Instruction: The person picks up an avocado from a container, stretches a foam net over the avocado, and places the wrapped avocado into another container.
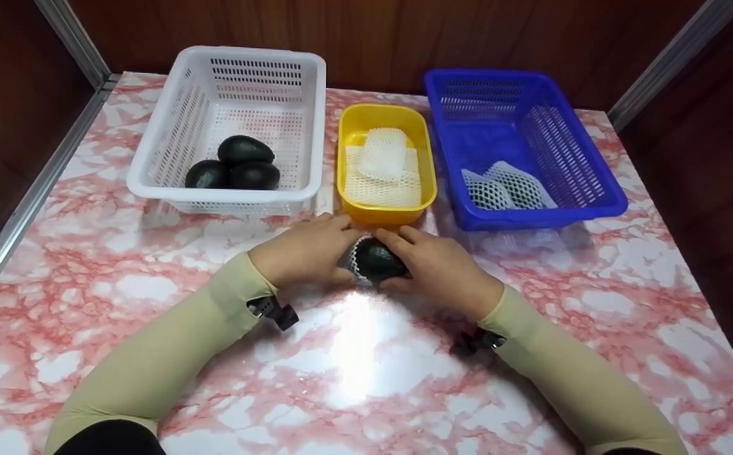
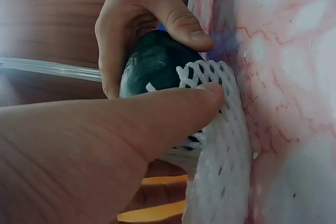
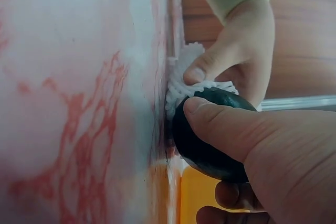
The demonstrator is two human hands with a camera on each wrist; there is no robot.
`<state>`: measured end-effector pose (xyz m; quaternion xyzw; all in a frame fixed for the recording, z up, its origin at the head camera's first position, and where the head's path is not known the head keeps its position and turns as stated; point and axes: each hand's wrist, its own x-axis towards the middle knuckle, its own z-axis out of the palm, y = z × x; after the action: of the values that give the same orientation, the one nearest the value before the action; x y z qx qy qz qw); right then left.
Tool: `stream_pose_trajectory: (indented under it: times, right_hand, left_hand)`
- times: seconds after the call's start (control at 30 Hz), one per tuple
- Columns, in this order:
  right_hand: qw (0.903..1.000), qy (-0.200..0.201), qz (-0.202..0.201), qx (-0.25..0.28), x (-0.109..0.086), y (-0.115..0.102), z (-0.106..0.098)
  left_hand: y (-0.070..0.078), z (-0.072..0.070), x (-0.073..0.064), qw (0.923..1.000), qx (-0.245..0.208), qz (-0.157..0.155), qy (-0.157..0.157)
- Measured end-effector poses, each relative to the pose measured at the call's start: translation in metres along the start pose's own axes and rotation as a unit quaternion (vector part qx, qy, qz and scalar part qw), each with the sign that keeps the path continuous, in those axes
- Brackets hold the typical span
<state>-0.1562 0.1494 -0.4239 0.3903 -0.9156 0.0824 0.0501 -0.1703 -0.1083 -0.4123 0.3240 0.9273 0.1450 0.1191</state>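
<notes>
My right hand (image 1: 439, 265) grips a dark avocado (image 1: 379, 260) with the thumb on its near side and fingers behind. My left hand (image 1: 313, 253) pinches a white foam net sleeve (image 2: 220, 145), its thumb lying over the mesh near the opening. One end of the avocado is inside the sleeve's mouth, and the rest is bare in the right hand. In the right wrist view the sleeve's bunched edge (image 3: 184, 85) circles the avocado's end. Both hands are low over the table, just in front of the yellow tub (image 1: 387, 215).
A white basket (image 1: 227, 194) at the back left holds three dark avocados (image 1: 246, 151). Foam net sleeves (image 1: 382, 155) lie in the yellow tub. At the back right, a blue basket (image 1: 543, 218) contains net-wrapped avocados (image 1: 518, 186). Wood panels stand behind the marbled table (image 1: 366, 392).
</notes>
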Motion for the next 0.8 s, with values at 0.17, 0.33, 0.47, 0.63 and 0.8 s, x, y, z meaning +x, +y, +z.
stream_pose_trajectory:
  times: [0.17, 0.33, 0.47, 0.63, 0.8]
  right_hand:
    - [0.9999, 0.002, -0.01, -0.008, 0.0004, -0.0008, -0.0008]
    - [0.9998, 0.003, -0.014, -0.011, 0.0009, -0.0019, -0.0016]
    - [0.9999, -0.003, -0.014, -0.007, 0.0011, -0.0021, -0.0019]
    - [0.9999, -0.012, -0.005, 0.006, 0.0017, -0.0013, -0.0012]
    - [0.9977, 0.001, 0.011, 0.068, 0.002, 0.0022, -0.005]
  left_hand:
    - [-0.0022, 0.0012, 0.0011, 0.9991, -0.012, 0.039, 0.011]
    - [-0.0015, 0.0009, 0.0015, 0.9978, -0.026, 0.06, 0.014]
    - [-0.0019, 0.0032, 0.0045, 0.9967, -0.03, 0.073, 0.019]
    - [-0.0026, 0.0051, 0.0073, 0.9956, -0.047, 0.079, 0.019]
    - [-0.0022, 0.0027, 0.0075, 0.9925, -0.091, 0.078, 0.023]
